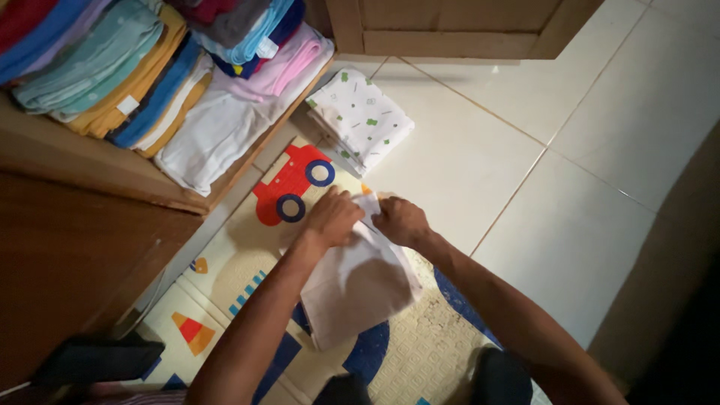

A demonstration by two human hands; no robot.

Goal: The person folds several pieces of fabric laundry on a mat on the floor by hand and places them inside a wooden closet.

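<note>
1. both hands meet at the far edge of a white cloth [360,281] spread on a play mat [427,352] on the floor.
2. left hand [332,217] presses down on the cloth's top edge, fingers curled over it, grip closed on the fabric as far as i can see.
3. right hand [401,221] sits just beside it, pinching the same top edge where a fold sticks up.
4. the cloth lies flat between the forearms, near end toward the person, far end close to the red car print [289,184] on the mat.
5. just past the hands there's a folded white cloth with green specks [360,120], partly on the mat, partly on the tile floor [600,150].
6. to the left, a wooden shelf [82,165] holds stacks of folded cloths [150,75] in teal, yellow, blue, pink and white.
7. a dark flat thing [97,364] lies at the bottom left, can't tell what it is.
</note>
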